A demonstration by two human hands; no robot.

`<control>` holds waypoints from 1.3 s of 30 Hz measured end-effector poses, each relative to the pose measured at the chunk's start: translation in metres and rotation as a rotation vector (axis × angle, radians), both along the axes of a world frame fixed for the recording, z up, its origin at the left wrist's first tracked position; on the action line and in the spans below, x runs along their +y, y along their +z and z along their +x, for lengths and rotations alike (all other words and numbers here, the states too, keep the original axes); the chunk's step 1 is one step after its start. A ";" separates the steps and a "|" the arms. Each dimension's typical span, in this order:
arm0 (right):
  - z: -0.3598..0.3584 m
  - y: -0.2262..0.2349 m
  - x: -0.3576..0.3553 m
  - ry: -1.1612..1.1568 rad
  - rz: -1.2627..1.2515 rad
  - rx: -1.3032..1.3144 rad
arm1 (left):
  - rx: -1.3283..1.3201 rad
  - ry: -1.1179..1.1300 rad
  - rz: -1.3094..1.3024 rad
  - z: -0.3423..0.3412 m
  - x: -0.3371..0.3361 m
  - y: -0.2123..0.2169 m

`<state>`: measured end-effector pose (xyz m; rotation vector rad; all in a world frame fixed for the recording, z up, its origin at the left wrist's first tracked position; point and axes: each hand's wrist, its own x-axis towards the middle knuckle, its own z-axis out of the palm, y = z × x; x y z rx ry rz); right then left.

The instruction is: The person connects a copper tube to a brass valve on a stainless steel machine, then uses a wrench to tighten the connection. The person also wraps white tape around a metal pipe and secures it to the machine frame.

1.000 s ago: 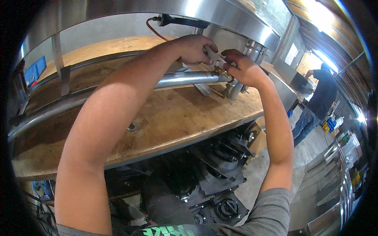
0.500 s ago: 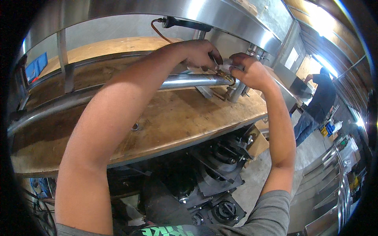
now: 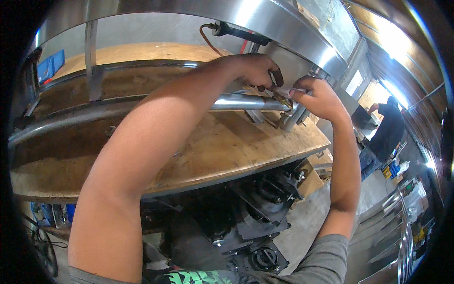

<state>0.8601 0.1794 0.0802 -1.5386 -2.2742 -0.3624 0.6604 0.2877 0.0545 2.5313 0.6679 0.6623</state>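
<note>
Both my hands meet over a brass fitting [image 3: 283,100] at the right end of a shiny steel pipe [image 3: 248,102]. A pale, thin strip [image 3: 287,91] stretches between them just above the fitting; its kind is unclear. My left hand [image 3: 261,71] comes from the left, fingers bent down and closed on one end of the strip. On the other side my right hand [image 3: 323,98] pinches the strip between thumb and curled fingers. Its palm side is partly hidden.
A wooden board [image 3: 236,142] lies under the pipe. Above runs a curved steel rim [image 3: 189,8], with a black cylindrical part [image 3: 241,33] and a copper tube beneath it. Black burner parts [image 3: 265,194] sit below the board. Another person [image 3: 385,123] stands at the far right.
My hands have moved slightly apart, and the pale strip now shows between them. The whole view has shifted a little, so the bench sits further right.
</note>
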 end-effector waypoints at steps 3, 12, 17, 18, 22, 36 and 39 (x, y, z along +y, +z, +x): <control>-0.007 0.004 -0.007 0.045 0.027 -0.056 | 0.029 0.044 -0.038 0.000 -0.002 0.001; -0.036 -0.004 -0.022 0.006 0.230 -0.251 | -0.048 0.008 -0.126 -0.003 -0.009 0.009; -0.055 0.003 -0.023 -0.114 0.055 -0.198 | -0.011 0.026 -0.085 -0.007 -0.012 0.012; -0.059 0.004 -0.024 -0.119 0.035 -0.170 | -0.007 0.024 -0.074 -0.007 -0.012 0.012; -0.065 0.005 -0.024 -0.120 0.026 -0.071 | 0.011 0.063 -0.144 -0.009 -0.014 0.013; -0.049 0.006 -0.012 -0.010 -0.220 0.294 | -0.051 -0.017 -0.285 -0.018 -0.018 0.005; -0.040 0.004 0.001 0.057 -0.181 0.272 | 0.120 0.177 -0.110 -0.015 -0.014 0.007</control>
